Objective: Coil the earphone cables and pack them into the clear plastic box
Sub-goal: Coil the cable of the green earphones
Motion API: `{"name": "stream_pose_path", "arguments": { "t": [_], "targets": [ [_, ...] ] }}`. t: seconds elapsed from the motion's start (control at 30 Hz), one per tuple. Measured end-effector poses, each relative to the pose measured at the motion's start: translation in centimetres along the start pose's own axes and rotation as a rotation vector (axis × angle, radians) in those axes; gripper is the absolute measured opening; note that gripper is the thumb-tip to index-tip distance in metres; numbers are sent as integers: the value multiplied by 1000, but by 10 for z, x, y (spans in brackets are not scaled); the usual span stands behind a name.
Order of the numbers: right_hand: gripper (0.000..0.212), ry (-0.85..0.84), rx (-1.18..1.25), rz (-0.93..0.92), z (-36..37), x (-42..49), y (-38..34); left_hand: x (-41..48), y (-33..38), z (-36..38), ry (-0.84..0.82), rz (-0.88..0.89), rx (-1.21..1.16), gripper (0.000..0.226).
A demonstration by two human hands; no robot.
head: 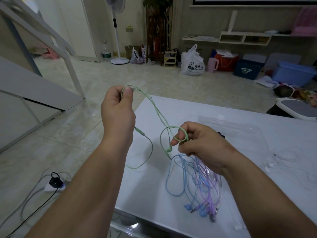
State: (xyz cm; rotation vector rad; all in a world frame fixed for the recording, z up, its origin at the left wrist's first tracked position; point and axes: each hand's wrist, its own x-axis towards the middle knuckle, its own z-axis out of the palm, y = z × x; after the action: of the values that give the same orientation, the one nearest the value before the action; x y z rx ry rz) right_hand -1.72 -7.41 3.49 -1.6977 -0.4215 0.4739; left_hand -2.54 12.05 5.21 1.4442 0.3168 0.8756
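The green earphone cable is pinched high by the left hand, apparently to feed slack, while 1 loop is grasped in the fingers of the right hand above the worktop, near the clear plastic box.

A standing fan, white bag and blue tub sit on the floor.

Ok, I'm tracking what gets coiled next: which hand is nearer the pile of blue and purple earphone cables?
Right. The right hand is just above the blue and purple earphone cables; the left hand is held higher, off to their left.
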Motion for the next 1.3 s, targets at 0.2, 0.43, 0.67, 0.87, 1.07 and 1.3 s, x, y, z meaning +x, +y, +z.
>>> {"name": "stream_pose_path", "arguments": {
  "t": [0.2, 0.43, 0.67, 0.87, 1.07, 1.3],
  "targets": [
    [15, -102, 316, 100, -10, 0, 5, 3, -1, -2, 42, -38, -12, 20],
    [23, 61, 406, 126, -9, 4, 9, 3, 0, -2, 39, -56, -33, 19],
    [30, 405, 97, 55, 12, 10, 14, -2, 7, 3, -75, -11, -53, 18],
    [24, 465, 267, 21, 19, 13, 12, 0, 5, 0, -61, -34, -41, 19],
    [18, 142, 723, 95, 8, 6, 8, 2, 1, -1, 19, -64, -30, 19],
    [12, 332, 398, 231, 14, 10, 5, -1, 1, 1, 29, -57, -22, 19]
  ]
}}
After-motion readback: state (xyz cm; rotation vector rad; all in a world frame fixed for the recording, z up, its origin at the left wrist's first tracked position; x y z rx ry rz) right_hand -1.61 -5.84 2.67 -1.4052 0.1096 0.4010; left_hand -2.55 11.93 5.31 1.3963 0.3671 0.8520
